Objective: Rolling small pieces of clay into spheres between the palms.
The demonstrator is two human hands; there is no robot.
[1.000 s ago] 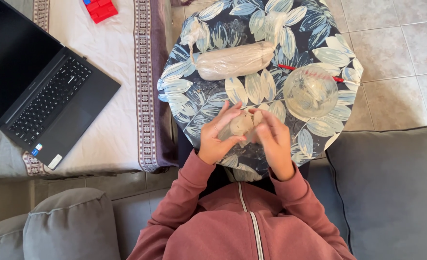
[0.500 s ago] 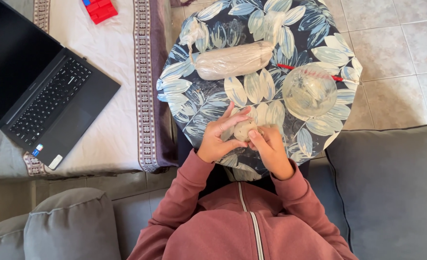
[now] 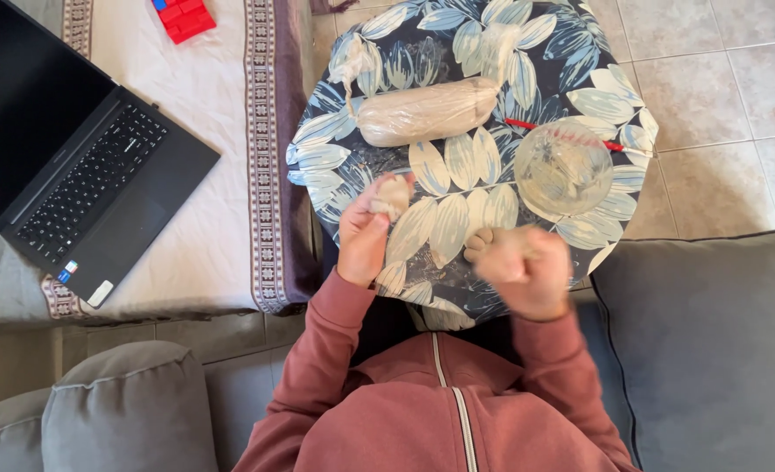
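My left hand (image 3: 363, 234) holds a pale lump of dough (image 3: 392, 196) at its fingertips, over the near left part of a round tray (image 3: 440, 52) with a blue and white leaf pattern. My right hand (image 3: 527, 269) is blurred and closed around a second piece of dough (image 3: 479, 242) near the tray's front edge. A log of dough wrapped in clear plastic (image 3: 427, 111) lies across the far part of the tray. A clear glass bowl (image 3: 563, 166) stands on the tray's right side, with a red utensil (image 3: 562, 134) just beyond it.
A black open laptop (image 3: 81, 166) sits on a white cloth with a patterned border (image 3: 260, 157) at left. Red toy bricks (image 3: 184, 16) lie at the top. Grey sofa cushions (image 3: 711, 350) flank my body. Tiled floor (image 3: 719, 79) is at right.
My hands were together on one lump of dough. They have pulled apart, the left moving up and left, the right moving right, each holding a piece.
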